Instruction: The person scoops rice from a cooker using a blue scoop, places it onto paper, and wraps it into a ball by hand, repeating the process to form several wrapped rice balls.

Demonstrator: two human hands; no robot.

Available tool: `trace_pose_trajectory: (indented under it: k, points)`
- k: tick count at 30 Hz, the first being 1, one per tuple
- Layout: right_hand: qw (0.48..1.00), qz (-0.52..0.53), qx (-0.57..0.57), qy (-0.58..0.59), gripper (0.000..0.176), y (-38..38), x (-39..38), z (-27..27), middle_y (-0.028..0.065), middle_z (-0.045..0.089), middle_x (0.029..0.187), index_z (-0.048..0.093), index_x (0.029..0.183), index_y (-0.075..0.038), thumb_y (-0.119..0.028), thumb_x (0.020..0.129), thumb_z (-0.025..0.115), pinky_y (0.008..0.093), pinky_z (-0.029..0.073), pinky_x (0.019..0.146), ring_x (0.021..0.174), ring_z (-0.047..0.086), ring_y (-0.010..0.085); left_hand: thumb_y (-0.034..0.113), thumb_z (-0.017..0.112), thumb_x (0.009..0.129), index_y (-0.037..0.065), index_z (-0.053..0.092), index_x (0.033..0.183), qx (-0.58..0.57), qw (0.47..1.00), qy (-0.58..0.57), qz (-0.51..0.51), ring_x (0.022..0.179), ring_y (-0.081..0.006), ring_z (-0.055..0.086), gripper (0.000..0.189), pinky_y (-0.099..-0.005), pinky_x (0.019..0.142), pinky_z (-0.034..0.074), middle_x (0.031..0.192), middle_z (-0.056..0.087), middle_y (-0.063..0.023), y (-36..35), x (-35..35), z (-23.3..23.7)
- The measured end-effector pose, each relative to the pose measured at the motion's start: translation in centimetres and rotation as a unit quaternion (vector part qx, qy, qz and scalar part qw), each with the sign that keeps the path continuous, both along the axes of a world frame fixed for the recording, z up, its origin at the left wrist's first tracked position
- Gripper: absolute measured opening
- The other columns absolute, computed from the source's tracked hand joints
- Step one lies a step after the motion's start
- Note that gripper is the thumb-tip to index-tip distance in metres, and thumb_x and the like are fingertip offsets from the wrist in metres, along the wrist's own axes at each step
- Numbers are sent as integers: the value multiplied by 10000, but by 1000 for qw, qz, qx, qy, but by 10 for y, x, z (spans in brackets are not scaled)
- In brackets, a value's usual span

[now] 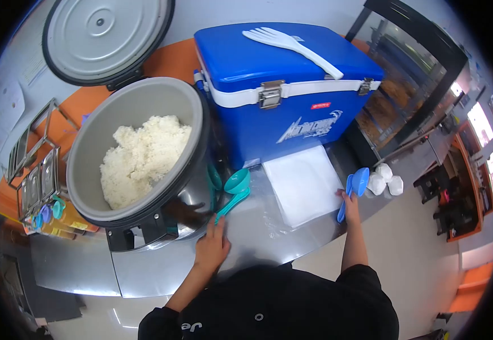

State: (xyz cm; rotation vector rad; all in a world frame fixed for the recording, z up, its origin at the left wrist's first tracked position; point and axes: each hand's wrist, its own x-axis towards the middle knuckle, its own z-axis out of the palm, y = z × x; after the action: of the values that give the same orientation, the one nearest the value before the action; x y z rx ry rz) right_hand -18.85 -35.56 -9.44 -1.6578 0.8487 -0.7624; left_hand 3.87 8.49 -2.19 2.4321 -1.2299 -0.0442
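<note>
My left hand [212, 247] is at the cooker's front, its fingers closed at the handle end of a green scoop [237, 182]. That scoop rests on the steel counter, its bowl pointing away from me. My right hand [350, 207] grips a blue scoop [361, 181] by the handle at the counter's right side; a second blue part shows beside its bowl. Between my hands lies a stack of white paper sheets [303, 184] on clear plastic. A large rice cooker [79, 156] stands uncovered at the left, with white rice [144, 158] inside.
Behind the sheets stands a blue cooler box [280, 124] with a white serving fork [294, 45] on its lid. Several white wrapped bundles [378, 184] sit right of my right hand. A glass food case [396, 90] is at the back right; sauce bottles [68, 218] stand far left.
</note>
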Motion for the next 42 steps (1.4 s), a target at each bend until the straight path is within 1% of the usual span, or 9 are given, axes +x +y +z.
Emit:
trace_pose_trajectory:
  k: [4, 10, 15, 21, 27, 34, 36, 38, 42]
  points:
    - [998, -2, 59, -35, 304, -16, -6, -16, 120, 677, 1012, 594, 1104, 42, -190, 915, 540, 355, 377, 990, 1035, 593, 221, 208, 612, 805, 36, 379, 1370, 101, 991, 0, 89, 703, -295, 670, 635, -390, 590, 552, 1291, 506, -162, -32, 1, 1]
    - [997, -36, 63, -23, 375, -6, -2, -7, 121, 664, 1061, 538, 1187, 44, -216, 919, 553, 357, 386, 987, 1062, 585, 222, 263, 604, 821, 9, 474, 1117, 226, 970, -53, 74, 705, -318, 665, 411, -450, 642, 544, 1001, 642, -170, -66, 2, -28]
    - [993, -25, 110, -46, 356, -11, -4, -8, 123, 654, 1078, 584, 1134, 28, -249, 911, 569, 348, 398, 968, 1058, 575, 218, 203, 540, 868, -33, 454, 1061, 96, 980, 172, 31, 808, -419, 624, 317, -499, 739, 504, 867, 628, -260, -106, -34, 17]
    - [951, -64, 241, -182, 275, -14, -4, -11, 116, 601, 1086, 546, 1121, 19, -186, 940, 513, 375, 408, 1016, 1099, 544, 218, 169, 523, 884, -47, 394, 1271, 36, 974, 180, -133, 861, -417, 616, 462, -493, 744, 505, 953, 610, -267, -244, -89, 19]
    - [945, -141, 208, -211, 226, 2, -5, -3, 128, 558, 1085, 507, 1091, 14, -162, 951, 490, 348, 468, 953, 1037, 571, 216, 280, 531, 916, 23, 390, 1331, 81, 972, 127, -178, 908, -403, 618, 508, -492, 756, 505, 1183, 510, -246, -323, -115, -31]
    - [950, -193, 179, -169, 233, 11, -30, -21, 111, 580, 948, 507, 976, -7, -238, 955, 534, 343, 513, 807, 810, 604, 205, 378, 534, 916, 46, 430, 1316, 39, 979, 127, -153, 963, -370, 604, 530, -481, 805, 503, 1218, 505, -177, -296, -88, -7]
    - [966, -157, 180, -95, 245, 10, -44, -25, 104, 588, 893, 485, 1041, -27, -249, 953, 537, 332, 526, 623, 655, 590, 195, 369, 541, 913, 56, 467, 1281, 7, 976, 122, -179, 1063, -354, 563, 489, -479, 882, 470, 1241, 505, -162, -266, -66, -17]
    - [942, -203, 190, -187, 279, 33, -32, 11, 96, 593, 846, 450, 1121, -57, -264, 953, 536, 295, 469, 462, 573, 560, 164, 321, 549, 903, 73, 508, 1244, 42, 972, 153, -175, 1108, -339, 539, 424, -454, 910, 458, 1238, 522, -139, -226, -46, -28]
    - [968, -122, 145, -165, 353, 61, -20, 60, 89, 580, 815, 419, 1227, -82, -271, 950, 531, 248, 406, 401, 492, 501, 130, 270, 544, 892, 107, 551, 1207, 34, 968, 191, -158, 1075, -332, 560, 355, -435, 901, 468, 1199, 549, -121, -138, -25, -32]
